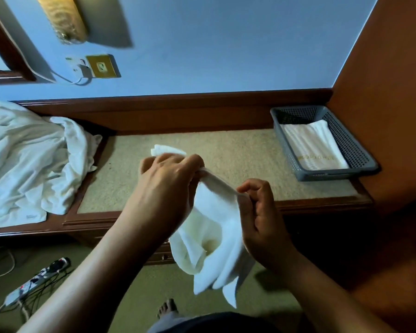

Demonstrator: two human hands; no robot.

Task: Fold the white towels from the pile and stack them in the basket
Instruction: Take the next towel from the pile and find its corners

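While the fingers (193,164) of the left hand (166,183) clench a top corner of the white towel (214,227), the right hand (259,212) pinches its edge just beside them, and the cloth hangs below. Left of the fingers, the pile (27,159) (crumpled) lies on the bench (226,150); to their right, the basket (346,138) holds a folded towel (315,147).

Power strip (37,280) on carpet (130,296); brass socket (102,66) on blue wall (226,44).
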